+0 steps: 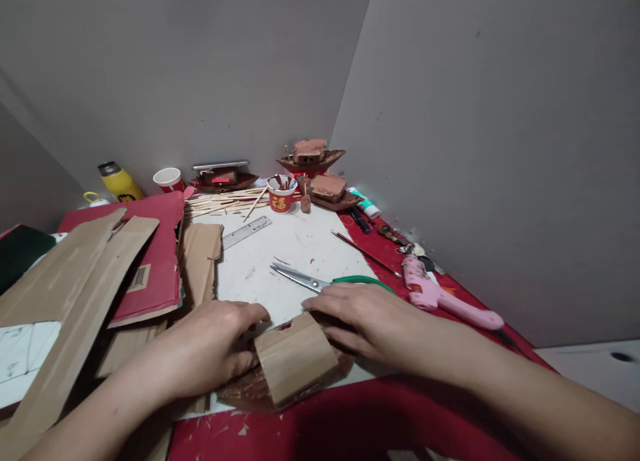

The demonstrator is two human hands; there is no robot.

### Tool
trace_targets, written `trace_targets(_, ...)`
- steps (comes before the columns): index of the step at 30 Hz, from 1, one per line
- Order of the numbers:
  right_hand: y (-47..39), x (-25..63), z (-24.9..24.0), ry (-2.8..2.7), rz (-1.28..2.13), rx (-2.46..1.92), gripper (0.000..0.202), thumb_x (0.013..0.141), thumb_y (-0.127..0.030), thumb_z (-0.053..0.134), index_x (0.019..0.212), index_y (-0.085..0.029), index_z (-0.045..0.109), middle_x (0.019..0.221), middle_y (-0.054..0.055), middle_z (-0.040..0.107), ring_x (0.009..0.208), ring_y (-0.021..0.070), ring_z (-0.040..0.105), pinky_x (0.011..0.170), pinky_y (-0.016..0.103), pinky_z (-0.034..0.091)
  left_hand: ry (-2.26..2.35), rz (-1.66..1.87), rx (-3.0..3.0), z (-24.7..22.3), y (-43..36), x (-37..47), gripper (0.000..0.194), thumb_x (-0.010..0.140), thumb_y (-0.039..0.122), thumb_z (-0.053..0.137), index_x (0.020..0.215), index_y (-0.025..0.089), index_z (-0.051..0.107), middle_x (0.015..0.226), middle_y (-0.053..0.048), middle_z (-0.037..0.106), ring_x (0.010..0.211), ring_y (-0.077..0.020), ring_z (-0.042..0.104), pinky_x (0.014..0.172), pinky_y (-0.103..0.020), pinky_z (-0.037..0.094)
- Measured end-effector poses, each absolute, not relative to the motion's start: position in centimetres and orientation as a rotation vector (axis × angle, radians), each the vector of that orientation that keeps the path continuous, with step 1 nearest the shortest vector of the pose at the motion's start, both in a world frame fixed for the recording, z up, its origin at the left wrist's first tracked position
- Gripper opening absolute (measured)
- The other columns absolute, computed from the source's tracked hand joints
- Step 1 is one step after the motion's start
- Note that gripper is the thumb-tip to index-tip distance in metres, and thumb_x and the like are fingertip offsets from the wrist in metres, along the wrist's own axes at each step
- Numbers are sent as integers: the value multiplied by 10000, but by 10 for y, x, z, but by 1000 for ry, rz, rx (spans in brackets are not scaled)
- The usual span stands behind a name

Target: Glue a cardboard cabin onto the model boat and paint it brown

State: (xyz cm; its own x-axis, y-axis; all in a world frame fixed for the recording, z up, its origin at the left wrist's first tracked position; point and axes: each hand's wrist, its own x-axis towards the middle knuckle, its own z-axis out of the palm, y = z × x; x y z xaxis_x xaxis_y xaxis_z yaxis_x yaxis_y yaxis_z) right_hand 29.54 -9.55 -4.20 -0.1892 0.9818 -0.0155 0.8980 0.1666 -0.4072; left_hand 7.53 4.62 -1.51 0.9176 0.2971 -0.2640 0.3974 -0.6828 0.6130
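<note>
A small brown model boat (245,389) lies at the front of the white sheet, with a bent piece of tan cardboard (297,361) over its middle like a roof. My left hand (217,341) is closed on the boat's left part, thumb and fingers curled beside the cardboard. From the other side, my right hand (357,318) grips the boat by the cardboard's right edge; some of its fingertips are hidden. Just beyond the right hand lie scissors (305,281) with green handles, partly covered by that hand.
Cardboard pieces (85,274) and a red board (155,261) pile up at left. A ruler (247,231), thin sticks (225,202), a paper cup (281,198) and finished-looking boats (310,156) stand behind. To the right are a pencil (367,253) and a pink glue gun (440,298).
</note>
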Motion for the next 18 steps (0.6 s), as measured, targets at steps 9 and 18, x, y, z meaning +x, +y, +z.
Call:
trace_targets(9, -91, 290, -53, -2274, 415, -1784, 155, 910, -165, 514, 909, -159, 669, 849, 61, 614, 781, 188, 555, 648, 283, 388, 421, -328, 2735, -41, 31, 93, 305, 775, 61, 435, 956, 198, 638, 927, -104, 699, 825, -257, 662, 699, -330, 452)
trace_targets(18, -98, 296, -64, -2258, 525, -1642, 175, 801, -22, 516, 750, -171, 591, 768, 20, 577, 716, 157, 508, 638, 264, 351, 337, -324, 2618, -51, 25, 97, 354, 762, 39, 445, 1014, 232, 604, 916, -61, 676, 820, -215, 634, 721, -305, 465)
